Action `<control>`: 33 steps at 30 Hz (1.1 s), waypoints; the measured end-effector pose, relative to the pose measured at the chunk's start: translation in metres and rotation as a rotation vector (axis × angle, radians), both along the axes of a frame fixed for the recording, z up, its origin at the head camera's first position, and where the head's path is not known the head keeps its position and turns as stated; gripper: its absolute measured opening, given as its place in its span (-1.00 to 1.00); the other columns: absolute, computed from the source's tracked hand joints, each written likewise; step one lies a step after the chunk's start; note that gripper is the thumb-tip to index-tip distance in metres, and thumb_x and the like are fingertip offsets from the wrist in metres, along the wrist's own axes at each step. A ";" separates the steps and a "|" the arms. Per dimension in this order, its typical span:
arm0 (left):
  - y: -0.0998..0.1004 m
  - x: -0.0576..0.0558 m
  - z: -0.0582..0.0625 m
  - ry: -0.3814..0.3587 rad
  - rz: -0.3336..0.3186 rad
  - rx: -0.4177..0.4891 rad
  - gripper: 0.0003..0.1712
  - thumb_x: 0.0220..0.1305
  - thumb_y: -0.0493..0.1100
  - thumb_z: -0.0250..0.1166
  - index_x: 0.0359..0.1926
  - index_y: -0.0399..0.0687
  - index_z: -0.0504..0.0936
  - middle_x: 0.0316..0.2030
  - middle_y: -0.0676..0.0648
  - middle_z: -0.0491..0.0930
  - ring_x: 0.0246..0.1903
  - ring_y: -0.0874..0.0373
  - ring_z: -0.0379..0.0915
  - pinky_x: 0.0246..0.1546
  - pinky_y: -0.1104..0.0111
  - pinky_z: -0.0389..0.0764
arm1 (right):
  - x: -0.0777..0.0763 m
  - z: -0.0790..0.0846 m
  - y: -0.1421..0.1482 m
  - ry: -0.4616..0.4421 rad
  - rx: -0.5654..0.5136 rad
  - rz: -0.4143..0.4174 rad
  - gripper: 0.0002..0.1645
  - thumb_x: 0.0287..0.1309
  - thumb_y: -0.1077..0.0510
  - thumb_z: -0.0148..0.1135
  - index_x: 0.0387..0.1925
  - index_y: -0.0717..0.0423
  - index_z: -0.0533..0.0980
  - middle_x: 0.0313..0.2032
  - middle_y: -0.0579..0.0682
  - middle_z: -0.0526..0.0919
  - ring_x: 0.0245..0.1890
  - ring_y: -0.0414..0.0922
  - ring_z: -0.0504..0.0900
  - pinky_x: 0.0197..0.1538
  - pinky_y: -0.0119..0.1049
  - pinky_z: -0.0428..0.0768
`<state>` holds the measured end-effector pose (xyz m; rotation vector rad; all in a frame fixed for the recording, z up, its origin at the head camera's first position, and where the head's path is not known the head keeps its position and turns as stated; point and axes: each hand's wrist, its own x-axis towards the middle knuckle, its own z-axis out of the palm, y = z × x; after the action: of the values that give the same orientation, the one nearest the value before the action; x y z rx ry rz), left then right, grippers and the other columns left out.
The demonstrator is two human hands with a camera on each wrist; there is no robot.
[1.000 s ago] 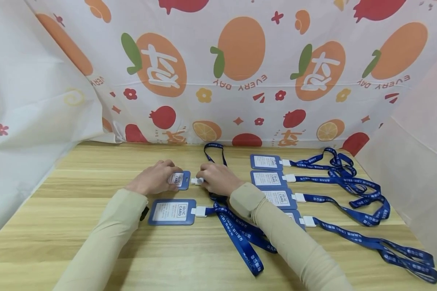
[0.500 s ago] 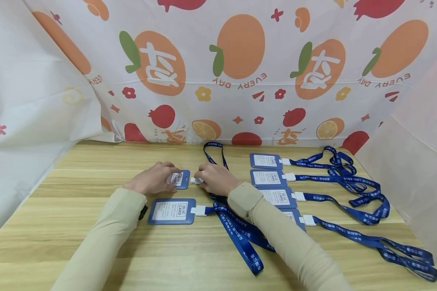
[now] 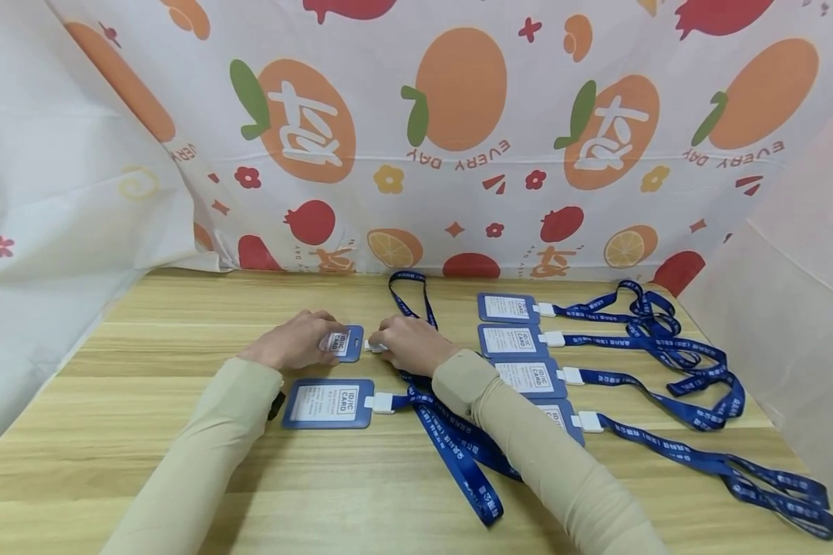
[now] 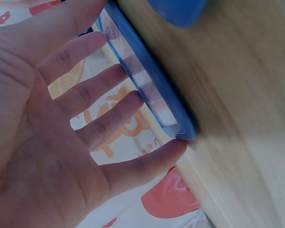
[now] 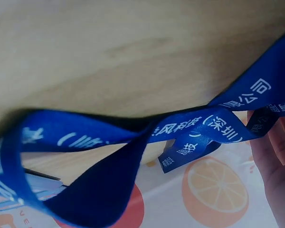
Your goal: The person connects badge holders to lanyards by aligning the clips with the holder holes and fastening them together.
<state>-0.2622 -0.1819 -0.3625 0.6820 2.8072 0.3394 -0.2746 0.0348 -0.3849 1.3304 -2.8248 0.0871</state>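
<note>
My left hand (image 3: 298,339) holds a blue ID badge holder (image 3: 350,344) flat on the wooden table, thumb near its front edge and fingers over its left part. In the left wrist view, the fingertips (image 4: 137,97) line the edge of the badge holder (image 4: 154,85). My right hand (image 3: 413,344) pinches the white clip (image 3: 373,346) of a blue lanyard (image 3: 426,308), just right of the holder's slot; a small gap shows between clip and holder. The lanyard ribbon (image 5: 180,126) twists below the right hand (image 5: 275,161), whose fingertips are hidden in the right wrist view.
Nearer the front lies another badge holder (image 3: 328,404), its white clip (image 3: 383,402) on a blue lanyard (image 3: 458,455). Several badge holders (image 3: 507,308) with lanyards (image 3: 694,358) form a column on the right, partly behind the right forearm. A fruit-print cloth (image 3: 458,193) hangs behind the table.
The right hand's fingers have shifted slightly over the white clip, covering more of it. The left hand and the badge holder stay in place.
</note>
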 end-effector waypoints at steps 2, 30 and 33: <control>0.000 0.000 0.000 0.009 -0.011 -0.004 -0.41 0.20 -0.18 0.51 0.23 -0.29 0.60 0.20 -0.40 0.48 0.15 -0.32 0.38 0.21 -0.17 0.43 | -0.001 -0.001 0.000 0.006 0.002 0.002 -0.67 0.33 0.16 0.35 0.10 0.04 0.69 0.03 0.03 0.71 0.03 -0.10 0.68 0.12 -0.31 0.60; 0.001 0.000 -0.001 0.034 -0.059 -0.004 -0.44 0.16 -0.26 0.52 0.19 -0.31 0.63 0.13 -0.37 0.54 0.10 -0.26 0.47 0.19 -0.12 0.48 | -0.002 0.004 -0.002 0.037 0.042 0.024 -0.71 0.30 0.24 0.36 0.04 0.05 0.72 0.00 0.05 0.71 -0.02 -0.11 0.67 0.06 -0.38 0.61; 0.002 -0.001 -0.001 0.032 -0.061 -0.011 -0.45 0.17 -0.27 0.52 0.19 -0.31 0.63 0.13 -0.36 0.55 0.09 -0.25 0.48 0.18 -0.11 0.48 | -0.002 0.003 -0.003 0.040 0.040 0.026 -0.71 0.31 0.23 0.35 0.04 0.04 0.72 -0.02 0.04 0.71 -0.04 -0.12 0.66 0.06 -0.38 0.61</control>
<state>-0.2628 -0.1798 -0.3635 0.7754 2.8092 0.3041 -0.2767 0.0322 -0.3816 1.3605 -2.7917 0.0046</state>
